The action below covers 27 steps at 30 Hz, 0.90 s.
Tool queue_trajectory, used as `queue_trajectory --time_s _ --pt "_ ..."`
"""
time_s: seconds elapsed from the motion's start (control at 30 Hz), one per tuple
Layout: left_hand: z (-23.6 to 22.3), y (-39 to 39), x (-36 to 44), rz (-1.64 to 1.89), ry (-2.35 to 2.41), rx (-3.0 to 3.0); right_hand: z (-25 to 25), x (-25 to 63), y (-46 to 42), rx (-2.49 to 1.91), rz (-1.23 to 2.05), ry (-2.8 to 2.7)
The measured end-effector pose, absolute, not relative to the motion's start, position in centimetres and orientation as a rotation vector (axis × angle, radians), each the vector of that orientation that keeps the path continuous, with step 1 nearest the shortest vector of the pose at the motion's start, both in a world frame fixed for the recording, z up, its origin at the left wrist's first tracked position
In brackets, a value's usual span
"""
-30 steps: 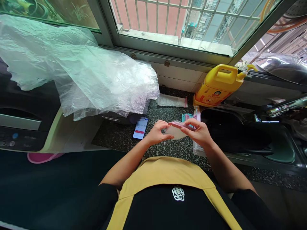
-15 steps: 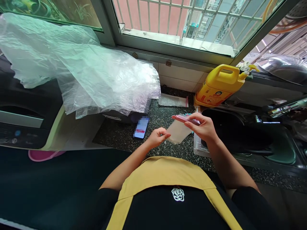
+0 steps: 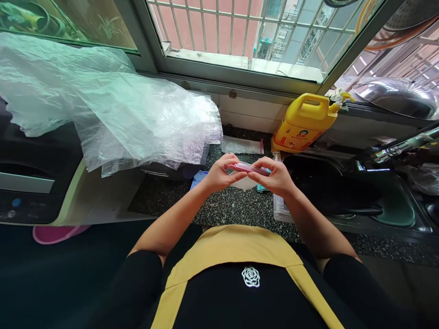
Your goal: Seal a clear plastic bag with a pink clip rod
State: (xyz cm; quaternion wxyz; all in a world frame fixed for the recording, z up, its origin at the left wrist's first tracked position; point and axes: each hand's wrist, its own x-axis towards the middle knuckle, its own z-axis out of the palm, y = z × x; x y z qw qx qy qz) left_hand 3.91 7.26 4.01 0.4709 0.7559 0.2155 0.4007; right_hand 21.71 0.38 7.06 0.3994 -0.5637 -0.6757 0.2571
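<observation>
Both hands meet over the dark speckled counter (image 3: 236,208). My left hand (image 3: 219,172) pinches the left end of a small clear zip bag (image 3: 246,182) with a pink sealing strip (image 3: 251,168) along its top. My right hand (image 3: 275,176) pinches the right end of that same strip. The bag's clear body hangs just below the fingers. A phone (image 3: 198,178) lies on the counter, mostly hidden behind my left wrist.
A large crumpled clear plastic sheet (image 3: 113,109) covers a machine on the left. A second zip bag (image 3: 242,146) lies by the back wall tiles. A yellow jug (image 3: 303,121) stands beside the dark sink (image 3: 343,192). A window with bars runs behind the counter.
My left hand rose from the bag's lower corner back up to the pink strip, and both hands moved slightly away from me toward the wall. The camera view shifted a little.
</observation>
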Motion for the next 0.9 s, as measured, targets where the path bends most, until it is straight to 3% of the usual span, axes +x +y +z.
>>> queue_trajectory --time_s 0.43,0.9 --pt "5.2 7.9 3.4 1.067 0.542 1.418 -1.1 21.9 -1.6 -1.462 0.708 -1.558" --pt "4.2 8.5 3.3 1.067 0.591 1.357 -2.5 20.3 -2.5 -1.498 0.719 -1.487"
